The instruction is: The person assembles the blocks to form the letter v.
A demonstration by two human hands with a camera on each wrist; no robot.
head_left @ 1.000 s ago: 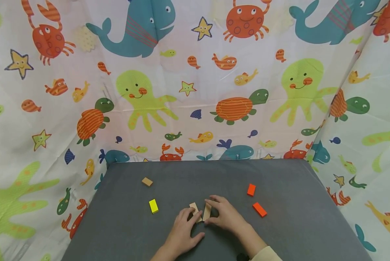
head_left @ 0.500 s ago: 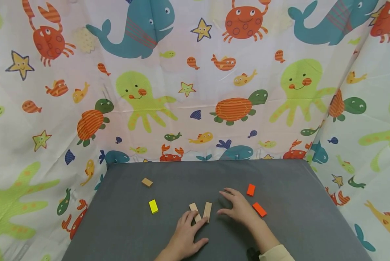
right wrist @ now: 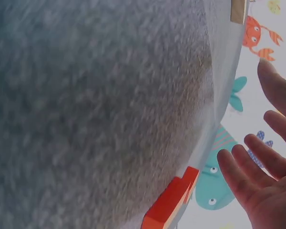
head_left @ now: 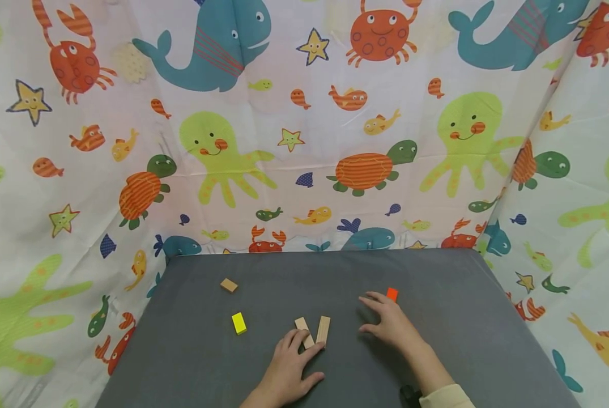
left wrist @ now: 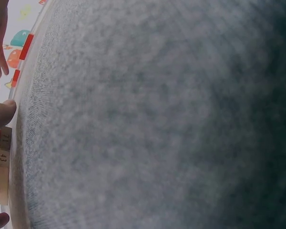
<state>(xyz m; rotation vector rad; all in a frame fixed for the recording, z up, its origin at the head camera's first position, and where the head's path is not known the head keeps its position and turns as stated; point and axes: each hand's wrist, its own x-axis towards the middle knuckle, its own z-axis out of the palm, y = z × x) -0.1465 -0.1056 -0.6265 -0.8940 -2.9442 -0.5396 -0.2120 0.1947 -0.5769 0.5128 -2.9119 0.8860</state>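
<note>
Two plain wooden blocks (head_left: 323, 330) lie in a narrow V on the grey table, their near ends close together. My left hand (head_left: 287, 365) rests its fingertips on the left wooden block (head_left: 300, 324), partly covering it. Seen from the left wrist, the block ends bear the numbers 71 (left wrist: 5, 138) and 43 (left wrist: 3, 157). My right hand (head_left: 397, 327), fingers spread and holding nothing, hovers right of the V, in front of a red block (head_left: 392, 294). A second red block is hidden behind that hand in the head view; both red blocks (right wrist: 164, 205) show in the right wrist view.
A yellow block (head_left: 239, 323) and a tan block (head_left: 229, 285) lie on the left part of the grey table (head_left: 192, 362). Behind and beside the table hangs a curtain (head_left: 304, 187) printed with sea animals.
My right hand has let go of the right wooden block and moved right, toward the red blocks. My left hand has stayed almost in place at the left wooden block.
</note>
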